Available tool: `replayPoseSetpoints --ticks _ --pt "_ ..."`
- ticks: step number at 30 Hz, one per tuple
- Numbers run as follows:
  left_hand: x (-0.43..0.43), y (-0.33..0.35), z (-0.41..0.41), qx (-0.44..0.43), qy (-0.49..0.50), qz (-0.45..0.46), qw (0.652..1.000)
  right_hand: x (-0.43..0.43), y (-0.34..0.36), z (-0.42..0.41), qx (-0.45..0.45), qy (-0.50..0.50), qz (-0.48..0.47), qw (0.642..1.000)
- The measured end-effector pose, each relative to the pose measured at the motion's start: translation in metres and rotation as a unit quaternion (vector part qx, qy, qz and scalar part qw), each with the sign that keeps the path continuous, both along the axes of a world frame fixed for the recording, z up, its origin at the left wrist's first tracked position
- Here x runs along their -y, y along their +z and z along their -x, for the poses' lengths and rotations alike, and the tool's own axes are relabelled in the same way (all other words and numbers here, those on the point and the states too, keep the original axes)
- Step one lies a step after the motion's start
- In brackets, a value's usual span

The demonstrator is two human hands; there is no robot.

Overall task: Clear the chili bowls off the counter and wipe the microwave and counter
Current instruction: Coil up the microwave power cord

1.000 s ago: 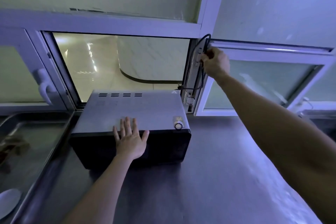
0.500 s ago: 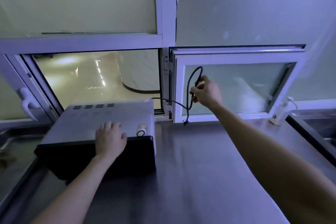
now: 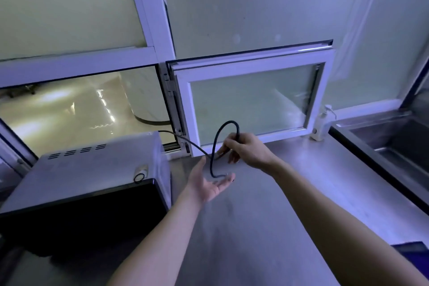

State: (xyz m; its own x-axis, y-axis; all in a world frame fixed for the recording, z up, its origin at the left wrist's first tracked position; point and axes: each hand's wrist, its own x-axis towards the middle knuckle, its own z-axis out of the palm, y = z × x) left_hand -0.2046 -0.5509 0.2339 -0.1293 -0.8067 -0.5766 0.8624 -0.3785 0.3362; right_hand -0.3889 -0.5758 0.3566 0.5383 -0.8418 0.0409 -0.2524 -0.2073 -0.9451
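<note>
A silver microwave with a black door stands at the left of the steel counter. Its black power cord runs from behind it and loops up to the right. My right hand grips the cord near the top of the loop, above the counter. My left hand lies palm up and open under the hanging end of the cord, just right of the microwave. No chili bowls are in view.
A small white-framed window stands swung open behind my hands, its handle at the right. A steel sink basin lies at the far right. A blue object peeks in at the lower right edge.
My left hand left the microwave's top and moved right, palm up, under the cord. My right hand brought the cord down from the window frame toward the counter. The view shifted right.
</note>
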Motion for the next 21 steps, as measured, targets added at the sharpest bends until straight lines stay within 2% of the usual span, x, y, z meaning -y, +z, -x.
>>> replayPoseSetpoints --ticks 2,3,5,7,9,10,14,16,18,21 --pt "0.008 0.003 0.003 0.020 0.017 -0.001 1.000 -0.010 -0.018 0.010 -0.019 0.028 0.018 0.999" --pt "0.013 -0.001 0.000 0.064 0.017 -0.016 0.998 -0.015 -0.029 0.016 -0.011 0.024 0.014 1.000" --pt "0.014 -0.005 -0.009 0.174 0.015 -0.053 0.983 -0.023 -0.052 0.028 0.046 -0.020 -0.026 0.998" --pt "0.009 -0.005 -0.021 0.250 0.011 -0.062 0.966 -0.023 -0.076 0.043 0.129 -0.096 -0.109 0.981" --pt "0.002 -0.004 -0.032 0.258 0.005 -0.035 0.966 -0.020 -0.094 0.054 0.174 -0.132 -0.185 0.958" --pt "-0.001 -0.002 -0.035 0.247 0.004 -0.011 0.969 -0.021 -0.100 0.058 0.165 -0.138 -0.188 0.958" --pt "-0.013 -0.007 -0.035 0.227 0.008 0.015 0.974 -0.029 -0.113 0.065 0.089 -0.149 -0.108 0.979" --pt "-0.022 -0.014 -0.032 0.265 -0.009 0.008 0.964 -0.026 -0.120 0.068 0.061 -0.164 -0.068 0.982" --pt "-0.033 -0.019 -0.026 0.347 -0.052 -0.007 0.936 -0.020 -0.124 0.072 0.030 -0.176 -0.039 0.983" --pt "-0.052 -0.029 -0.017 0.493 -0.072 -0.011 0.867 -0.012 -0.129 0.075 -0.036 -0.178 0.023 0.983"
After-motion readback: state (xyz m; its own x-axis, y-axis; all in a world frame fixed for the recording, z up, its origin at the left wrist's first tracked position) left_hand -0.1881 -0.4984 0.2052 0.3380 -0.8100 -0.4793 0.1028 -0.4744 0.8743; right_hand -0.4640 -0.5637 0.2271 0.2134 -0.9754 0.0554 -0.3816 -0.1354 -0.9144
